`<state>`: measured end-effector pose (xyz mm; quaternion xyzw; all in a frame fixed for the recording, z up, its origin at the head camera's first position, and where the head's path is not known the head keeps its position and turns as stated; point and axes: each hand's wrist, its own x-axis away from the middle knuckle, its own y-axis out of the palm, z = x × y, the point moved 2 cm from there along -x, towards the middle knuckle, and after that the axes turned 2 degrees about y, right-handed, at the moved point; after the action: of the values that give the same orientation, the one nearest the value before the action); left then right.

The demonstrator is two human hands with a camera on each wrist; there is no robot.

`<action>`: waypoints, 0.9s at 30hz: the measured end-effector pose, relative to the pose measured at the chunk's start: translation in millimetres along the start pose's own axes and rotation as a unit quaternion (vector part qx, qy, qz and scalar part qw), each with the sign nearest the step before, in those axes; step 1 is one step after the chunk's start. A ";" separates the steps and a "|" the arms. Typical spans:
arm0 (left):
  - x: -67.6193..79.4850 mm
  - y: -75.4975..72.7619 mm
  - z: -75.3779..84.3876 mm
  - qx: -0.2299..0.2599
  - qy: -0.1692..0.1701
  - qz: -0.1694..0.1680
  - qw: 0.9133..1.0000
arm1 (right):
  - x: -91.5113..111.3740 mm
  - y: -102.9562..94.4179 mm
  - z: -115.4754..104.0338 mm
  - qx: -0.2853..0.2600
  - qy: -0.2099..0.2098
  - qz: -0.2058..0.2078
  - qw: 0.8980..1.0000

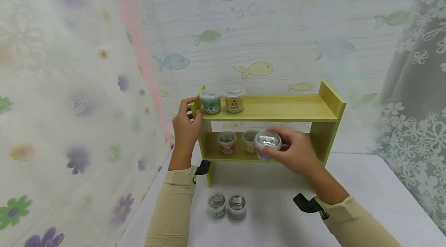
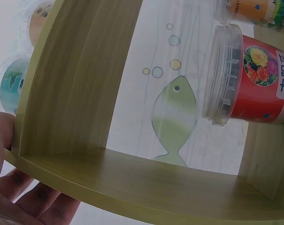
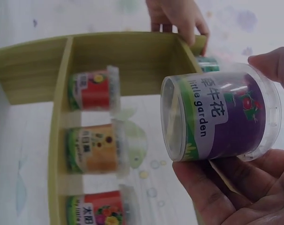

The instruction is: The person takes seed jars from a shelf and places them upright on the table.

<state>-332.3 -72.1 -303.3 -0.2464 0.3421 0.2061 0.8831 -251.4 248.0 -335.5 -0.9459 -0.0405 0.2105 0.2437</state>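
My right hand (image 1: 296, 152) grips a clear-lidded tub with a purple label (image 3: 240, 115), held in front of the lower shelf board. Its thumb and fingers lie on opposite sides of the tub. At the upper left corner of a yellow-green wooden shelf (image 1: 285, 107), my left hand (image 1: 187, 125) holds the side panel. Close by on the top board stand a green-labelled tub (image 1: 211, 104) and an orange one (image 1: 234, 103). Below are a red-labelled tub (image 1: 227, 146) and another orange one (image 1: 249, 144); the right wrist view adds a second red tub (image 3: 102, 210).
Two more lidded tubs stand side by side on the white table, a left one (image 1: 217, 205) and a right one (image 1: 237, 206), in front of the shelf. Fish-patterned curtain (image 1: 278, 26) hangs behind, and a flowered curtain (image 1: 69, 123) runs along the left.
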 end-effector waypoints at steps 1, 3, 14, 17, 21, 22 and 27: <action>0.3 0.2 0.0 0.001 0.000 0.000 1.000 | 1.3 1.3 1.2 -0.002 -0.001 -0.001 1.000; 1.0 0.3 0.4 0.001 -0.003 0.002 1.000 | 4.1 4.1 3.3 -0.003 0.004 -0.005 1.000; 3.5 1.3 -0.1 0.007 -0.003 -0.004 1.000 | 26.1 22.1 21.6 -0.023 0.027 -0.018 0.999; 3.7 2.1 -0.3 0.006 -0.001 -0.003 1.000 | 33.1 28.2 30.7 -0.024 0.032 -0.015 0.999; 2.7 2.6 1.2 0.005 0.003 -0.005 1.000 | 42.6 36.9 43.1 -0.023 0.034 -0.001 0.999; 2.2 2.6 1.7 0.005 0.003 -0.006 1.000 | 44.9 39.4 46.2 -0.025 0.036 0.002 0.999; -0.3 0.8 2.2 0.004 -0.005 -0.006 1.000 | 56.5 55.0 63.0 -0.044 0.050 0.000 0.998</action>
<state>-331.8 -70.3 -301.9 -0.2441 0.3367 0.2011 0.8869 -227.8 237.8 -433.2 -0.9650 -0.0376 0.1607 0.2039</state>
